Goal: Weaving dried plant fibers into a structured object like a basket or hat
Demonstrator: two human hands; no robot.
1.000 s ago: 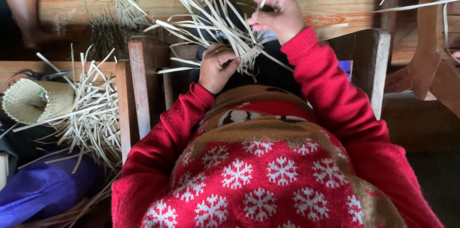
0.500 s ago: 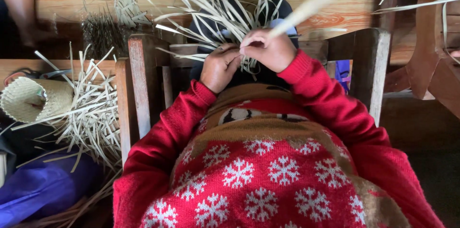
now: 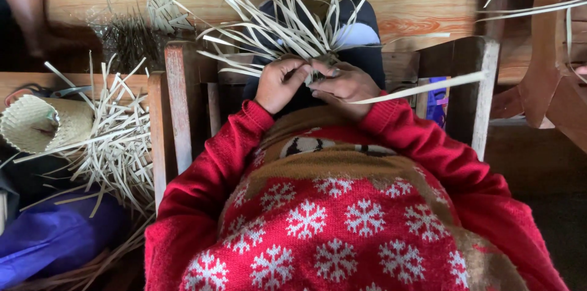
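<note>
1. While both hands meet over the lap, the left hand [image 3: 280, 83] has its fingers [image 3: 298, 71] curled closed on the base of the bundle of pale straw strips [image 3: 287, 22], right where the strips cross.
2. Beside it, the right hand [image 3: 348, 83] pinches the same woven start with closed fingers [image 3: 323, 77], their tips touching those of the left hand.
3. Above the fingers the loose strips fan outward and upward in all directions.
4. One long strip [image 3: 428, 88] runs from under the right fingers out to the right, across the wooden chair frame [image 3: 483, 83].
5. Well to the left of the fingers, a small woven straw hat [image 3: 36, 123] lies beside a heap of spare strips [image 3: 116, 144].
6. Below that heap sits a purple bag [image 3: 55, 236].
7. Far up to the left, another person's arm [image 3: 24, 3] shows.
</note>
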